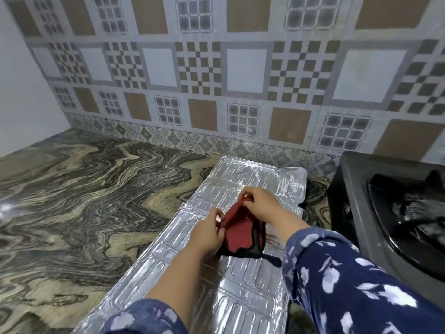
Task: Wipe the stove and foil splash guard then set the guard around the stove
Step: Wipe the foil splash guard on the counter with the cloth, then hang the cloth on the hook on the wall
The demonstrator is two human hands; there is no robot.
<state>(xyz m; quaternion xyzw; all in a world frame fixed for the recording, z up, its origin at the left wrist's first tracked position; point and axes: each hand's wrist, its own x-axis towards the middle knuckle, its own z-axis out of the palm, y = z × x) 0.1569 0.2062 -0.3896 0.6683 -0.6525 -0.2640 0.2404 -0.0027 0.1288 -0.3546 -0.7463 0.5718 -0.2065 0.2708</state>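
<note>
You're on the guard-wiping step, by my read: the foil splash guard [243, 201] lies flat along the bench [72, 189], running from the near edge toward the tiled wall [216, 68], and the black stove [385, 213] sits just beside it on your right. Both hands are over the foil with the red cloth [238, 232] between them. Your left hand [208, 233] pinches its near-left edge; your right hand [261, 204] has its grip closed on the far corner. It looks like you're folding or bunching it, though the folds are too soft to call. Next you need a tidy pad in one hand and the other free to pin the light foil down. The bench is swirled stone, its far left corner meeting a plain pale wall.
</note>
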